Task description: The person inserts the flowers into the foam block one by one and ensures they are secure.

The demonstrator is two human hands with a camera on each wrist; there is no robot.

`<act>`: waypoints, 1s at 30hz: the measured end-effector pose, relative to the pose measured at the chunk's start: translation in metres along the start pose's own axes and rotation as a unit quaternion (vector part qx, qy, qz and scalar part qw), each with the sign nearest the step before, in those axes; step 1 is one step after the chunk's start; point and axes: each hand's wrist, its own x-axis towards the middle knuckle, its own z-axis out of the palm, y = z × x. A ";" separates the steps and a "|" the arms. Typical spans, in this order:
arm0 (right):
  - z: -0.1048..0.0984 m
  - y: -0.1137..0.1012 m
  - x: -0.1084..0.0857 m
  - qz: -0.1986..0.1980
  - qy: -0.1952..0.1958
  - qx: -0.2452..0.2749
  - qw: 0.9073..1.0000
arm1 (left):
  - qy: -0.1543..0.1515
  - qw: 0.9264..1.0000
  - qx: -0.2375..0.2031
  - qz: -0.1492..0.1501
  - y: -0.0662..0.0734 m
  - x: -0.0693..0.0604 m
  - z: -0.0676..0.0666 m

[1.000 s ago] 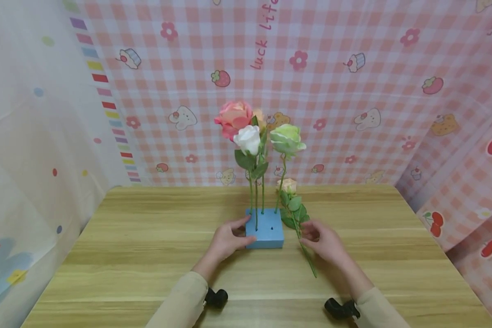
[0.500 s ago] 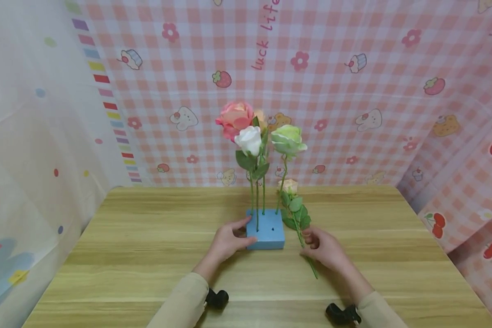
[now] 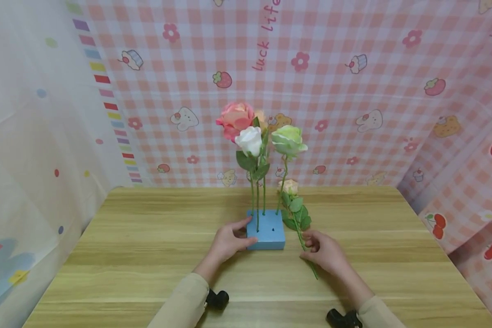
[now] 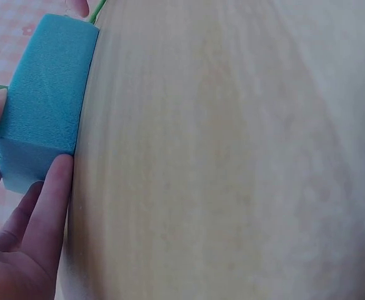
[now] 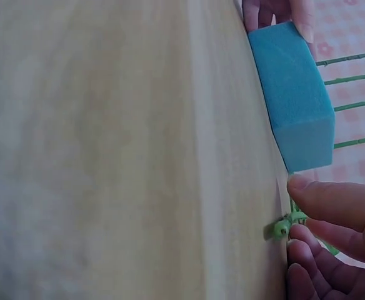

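My left hand [image 3: 226, 241] holds the left side of a light-blue foam block [image 3: 270, 239], thumb at the front and fingers further back. Standing in the block are a pink rose [image 3: 234, 119], a white rose [image 3: 249, 141], a green rose [image 3: 288, 140] and a pale orange flower [image 3: 260, 117] partly hidden behind. An unfilled hole shows in the block's top. To its right lies a peach rose [image 3: 289, 187] with leaves. My right hand [image 3: 325, 251] has its thumb and curled fingers about that rose's lower stem; the right wrist view shows the stem's cut end [image 5: 282, 229] between them.
The wooden table [image 3: 147, 255] spreads around the block. Behind it hangs a pink checked cloth [image 3: 332, 91], and a white patterned curtain [image 3: 45, 136] is on the left. Black wrist mounts [image 3: 217, 300] sit at both cuffs.
My right hand has moved a little down along the peach rose's stem, its thumb and fingers curling nearer round it. The left hand, the block and the flowers keep their places.
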 end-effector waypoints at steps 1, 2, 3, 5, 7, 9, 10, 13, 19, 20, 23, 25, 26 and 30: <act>0.001 0.000 -0.001 0.000 0.002 -0.004 1.000 | -0.001 1.000 0.000 0.000 0.000 0.000 0.000; 0.001 -0.001 -0.001 -0.002 0.003 -0.010 1.000 | -0.002 1.000 -0.001 -0.001 0.000 0.000 0.000; 0.002 -0.001 -0.001 -0.004 0.005 -0.014 1.000 | -0.002 1.000 -0.001 -0.002 -0.001 0.000 0.000; 0.003 -0.002 -0.002 -0.007 0.009 -0.024 1.000 | -0.003 1.000 -0.001 -0.005 -0.001 0.000 0.000; 0.004 -0.003 -0.003 -0.011 0.016 -0.033 0.999 | -0.003 1.000 0.000 -0.005 -0.001 0.000 0.000; 0.004 -0.002 -0.002 -0.014 0.022 -0.039 0.999 | -0.002 1.000 0.000 -0.008 -0.001 0.000 0.000; 0.005 -0.002 -0.002 -0.014 0.025 -0.043 0.999 | -0.002 1.000 0.001 -0.009 -0.001 0.000 0.000; 0.005 -0.002 -0.002 -0.012 0.029 -0.051 0.998 | -0.002 1.000 0.001 -0.008 -0.001 0.000 0.000; 0.004 -0.004 -0.004 0.004 0.025 -0.058 0.998 | -0.002 1.000 0.004 -0.012 0.000 0.000 0.000; 0.004 -0.005 -0.004 0.006 0.024 -0.059 0.998 | -0.002 1.000 0.004 -0.011 0.000 0.000 0.000; 0.003 -0.007 -0.005 0.011 0.021 -0.061 0.998 | -0.003 1.000 0.004 -0.008 0.000 0.000 0.000; 0.003 -0.008 -0.005 0.014 0.019 -0.063 0.998 | -0.003 1.000 0.005 -0.006 0.000 0.000 0.000; 0.002 -0.008 -0.005 0.016 0.019 -0.062 0.998 | -0.003 1.000 0.005 -0.005 0.000 0.000 0.000; 0.001 -0.006 -0.002 0.034 0.009 -0.041 0.999 | -0.001 1.000 0.011 -0.005 0.001 0.000 -0.001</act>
